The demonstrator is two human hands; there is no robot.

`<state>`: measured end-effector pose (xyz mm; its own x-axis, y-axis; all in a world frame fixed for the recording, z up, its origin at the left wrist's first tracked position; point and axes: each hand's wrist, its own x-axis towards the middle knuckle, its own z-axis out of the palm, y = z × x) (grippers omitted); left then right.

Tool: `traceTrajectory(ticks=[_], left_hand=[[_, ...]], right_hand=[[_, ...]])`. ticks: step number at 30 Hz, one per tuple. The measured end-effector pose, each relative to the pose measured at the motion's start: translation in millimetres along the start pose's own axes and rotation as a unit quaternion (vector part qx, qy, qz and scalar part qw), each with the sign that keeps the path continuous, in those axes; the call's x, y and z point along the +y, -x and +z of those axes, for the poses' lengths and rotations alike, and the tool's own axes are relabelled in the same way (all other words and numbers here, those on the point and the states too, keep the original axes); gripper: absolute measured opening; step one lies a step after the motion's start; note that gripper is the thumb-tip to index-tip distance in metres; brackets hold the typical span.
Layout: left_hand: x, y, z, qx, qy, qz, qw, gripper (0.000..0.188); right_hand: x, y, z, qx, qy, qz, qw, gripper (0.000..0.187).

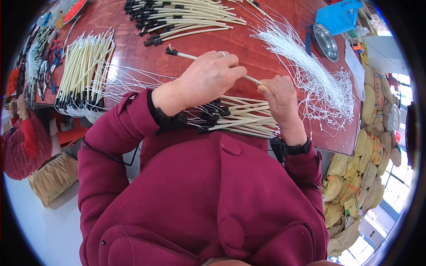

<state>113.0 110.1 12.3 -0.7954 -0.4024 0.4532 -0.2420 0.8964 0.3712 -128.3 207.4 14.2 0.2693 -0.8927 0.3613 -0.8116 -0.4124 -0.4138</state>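
Observation:
A thin cream tube [186, 55] with a black end piece slants across in front of me, over the red table [146, 57]. My left hand [202, 77] is closed around its middle, knuckles up. Farther right, my right hand [283, 95] pinches the tube's other end between thumb and fingers. Just below my hands, at the table's near edge, lies a pile of similar tubes [246, 117] with black ends. White cords [133, 75] run from under my left forearm toward the left pile. To the right of my right hand spreads a loose bundle of white cords [310, 73].
More black-ended tubes lie at the far side [191, 20] and in a left stack [86, 66]. A metal bowl [326, 42] and blue container [338, 18] stand far right. Stacked sacks [355, 181] rise beyond the table. Another person's red sleeve [30, 137] shows at left.

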Motion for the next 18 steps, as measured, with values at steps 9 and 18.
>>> traceTrajectory(ticks=[9, 18], left_hand=[[5, -7, 10, -0.012, -0.003, 0.020, 1.000, 0.024], [9, 7, -44, 0.171, -0.088, -0.035, 0.981, 0.044]], right_hand=[[-7, -4, 6, 0.003, 0.002, 0.011, 1.000, 0.008], [-12, -10, -3, 0.001, 0.013, -0.001, 1.000, 0.006]])
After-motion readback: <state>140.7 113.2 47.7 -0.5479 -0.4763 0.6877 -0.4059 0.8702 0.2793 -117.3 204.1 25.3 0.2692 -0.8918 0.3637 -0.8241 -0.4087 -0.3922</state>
